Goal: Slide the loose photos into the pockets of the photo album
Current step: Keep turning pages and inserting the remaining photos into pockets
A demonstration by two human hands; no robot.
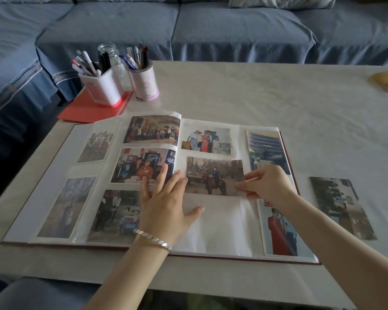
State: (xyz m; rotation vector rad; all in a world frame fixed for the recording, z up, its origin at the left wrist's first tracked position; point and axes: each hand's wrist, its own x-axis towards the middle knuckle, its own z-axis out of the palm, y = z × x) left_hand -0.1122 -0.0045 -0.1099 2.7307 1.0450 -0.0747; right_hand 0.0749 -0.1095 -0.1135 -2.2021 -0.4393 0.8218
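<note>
1. The photo album (pixel 222 227) lies open and flat at the near edge of the table (pixel 255 97), which is covered in a pale, faintly mottled cloth. Its pages are white with glossy clear plastic pockets, and a dark red cover edge shows along the right and near sides.
2. The horse-rider photo (pixel 213 175), a matte rectangular print, sits in the middle row of the right page, above an unfilled white pocket. Whether it is already under the plastic cannot be told.
3. The right hand (pixel 267 184) pinches that print's lower right corner between thumb and fingers.
4. The left hand (pixel 164 198) lies flat on the album's centre fold, fingers straight and spread, fingertips just beside the print's left edge. A silver link bracelet (pixel 154 239) circles its wrist.
5. A loose photo (pixel 343 209) lies on the cloth just beside the album's right edge.
6. At the far left corner, on a red folder (pixel 92 108), stands a square white pen holder (pixel 103 88) full of pens. Beside it stand a round pink pen holder (pixel 146 83), likewise filled, and a clear glass jar (pixel 112 54).
</note>
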